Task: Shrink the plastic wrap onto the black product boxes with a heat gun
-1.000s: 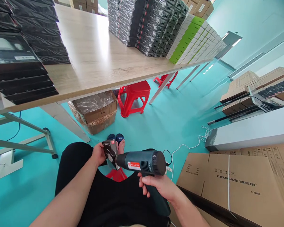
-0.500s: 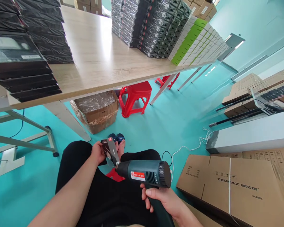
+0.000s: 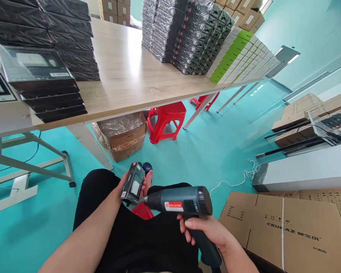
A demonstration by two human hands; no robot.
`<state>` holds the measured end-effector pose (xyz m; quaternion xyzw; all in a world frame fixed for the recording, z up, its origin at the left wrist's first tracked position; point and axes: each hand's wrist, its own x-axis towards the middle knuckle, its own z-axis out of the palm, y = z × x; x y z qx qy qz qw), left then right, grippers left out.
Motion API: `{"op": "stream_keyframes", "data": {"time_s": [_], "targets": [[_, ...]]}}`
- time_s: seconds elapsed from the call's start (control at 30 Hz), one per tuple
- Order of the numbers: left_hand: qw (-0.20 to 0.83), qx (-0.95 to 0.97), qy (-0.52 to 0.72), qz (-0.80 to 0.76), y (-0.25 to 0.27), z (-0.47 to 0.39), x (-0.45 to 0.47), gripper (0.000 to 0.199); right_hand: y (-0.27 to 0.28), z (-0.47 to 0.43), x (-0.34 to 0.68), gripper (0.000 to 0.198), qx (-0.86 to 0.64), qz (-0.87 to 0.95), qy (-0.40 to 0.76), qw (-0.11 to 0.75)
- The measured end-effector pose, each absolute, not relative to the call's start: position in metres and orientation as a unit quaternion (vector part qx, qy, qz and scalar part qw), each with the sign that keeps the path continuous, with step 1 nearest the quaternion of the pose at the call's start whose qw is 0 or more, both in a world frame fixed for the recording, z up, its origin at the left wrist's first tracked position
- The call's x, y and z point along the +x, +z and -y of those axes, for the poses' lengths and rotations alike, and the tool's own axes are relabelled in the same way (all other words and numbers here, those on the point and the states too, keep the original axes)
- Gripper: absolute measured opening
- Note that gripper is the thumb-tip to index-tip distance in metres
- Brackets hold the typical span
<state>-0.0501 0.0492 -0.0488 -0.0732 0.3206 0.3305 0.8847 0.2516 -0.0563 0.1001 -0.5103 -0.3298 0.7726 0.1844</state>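
we find the box turned, broad face showing — a fresh side, we judge, for the heat gun; left hand grips box, right hand gun.

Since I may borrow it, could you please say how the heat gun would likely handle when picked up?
The heat gun looks stiff, given its firm moulded form. It may feel top-heavy, since its thick barrel overhangs a slimmer handle.

Now, from the pack: gun at four o'clock, box beyond it; carton at eleven, stool at one (just beside the carton), table across twelve!
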Motion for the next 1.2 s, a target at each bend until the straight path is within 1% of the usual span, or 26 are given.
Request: {"op": "stream_keyframes", "data": {"time_s": [0.07, 0.13, 0.23, 0.3, 0.33, 0.4, 0.47, 0.53, 0.57, 0.6, 0.63, 0.73, 0.8, 0.83, 0.9, 1.0, 1.07, 1.1, 1.2], "targets": [[0.891, -0.049, 0.313, -0.324, -0.041, -0.047, -0.048, 0.060, 0.097, 0.042, 0.251, 0.030, -0.541, 0.330, 0.740, 0.226], [0.881, -0.021, 0.331, -0.337, -0.036, -0.045, -0.045, 0.058, 0.093, 0.027, 0.242, 0.029, -0.557, 0.327, 0.710, 0.279], [0.856, -0.007, 0.378, -0.352, -0.037, -0.047, -0.044, 0.044, 0.091, 0.009, 0.217, 0.028, -0.554, 0.311, 0.690, 0.347], [0.842, -0.006, 0.399, -0.363, -0.044, -0.049, -0.045, 0.031, 0.094, 0.002, 0.201, 0.027, -0.534, 0.311, 0.701, 0.356], [0.836, -0.004, 0.407, -0.368, -0.047, -0.050, -0.046, 0.028, 0.096, 0.001, 0.195, 0.027, -0.519, 0.319, 0.716, 0.341], [0.830, 0.003, 0.409, -0.379, -0.053, -0.050, -0.050, 0.026, 0.105, 0.003, 0.190, 0.027, -0.486, 0.352, 0.751, 0.275], [0.832, 0.009, 0.402, -0.382, -0.055, -0.050, -0.053, 0.031, 0.114, 0.008, 0.194, 0.025, -0.452, 0.407, 0.773, 0.177], [0.845, 0.008, 0.391, -0.366, -0.054, -0.049, -0.054, 0.038, 0.120, 0.013, 0.201, 0.019, -0.428, 0.464, 0.771, 0.084], [0.851, 0.007, 0.387, -0.356, -0.053, -0.048, -0.053, 0.041, 0.122, 0.015, 0.204, 0.017, -0.424, 0.481, 0.765, 0.060], [0.854, 0.004, 0.387, -0.347, -0.052, -0.048, -0.053, 0.042, 0.122, 0.015, 0.205, 0.016, -0.428, 0.485, 0.760, 0.058], [0.855, 0.001, 0.389, -0.342, -0.051, -0.049, -0.052, 0.043, 0.120, 0.014, 0.205, 0.018, -0.439, 0.476, 0.758, 0.078], [0.858, -0.005, 0.382, -0.343, -0.053, -0.050, -0.050, 0.041, 0.108, 0.002, 0.201, 0.027, -0.502, 0.401, 0.737, 0.210], [0.857, -0.008, 0.380, -0.348, -0.053, -0.051, -0.050, 0.039, 0.100, -0.008, 0.201, 0.028, -0.543, 0.369, 0.705, 0.269], [0.856, -0.008, 0.381, -0.351, -0.053, -0.051, -0.051, 0.038, 0.097, -0.011, 0.203, 0.026, -0.555, 0.365, 0.694, 0.277], [0.854, -0.009, 0.383, -0.353, -0.050, -0.050, -0.054, 0.037, 0.093, -0.010, 0.211, 0.024, -0.566, 0.369, 0.690, 0.261], [0.854, -0.015, 0.396, -0.338, -0.041, -0.050, -0.055, 0.041, 0.092, 0.005, 0.226, 0.025, -0.549, 0.366, 0.725, 0.200], [0.847, -0.012, 0.414, -0.332, -0.035, -0.050, -0.054, 0.043, 0.091, 0.016, 0.231, 0.027, -0.522, 0.349, 0.755, 0.192], [0.846, -0.010, 0.417, -0.332, -0.033, -0.051, -0.053, 0.045, 0.089, 0.019, 0.232, 0.028, -0.509, 0.334, 0.765, 0.208], [0.841, -0.019, 0.415, -0.347, -0.034, -0.051, -0.050, 0.043, 0.081, 0.019, 0.234, 0.027, -0.489, 0.226, 0.778, 0.322]]}}
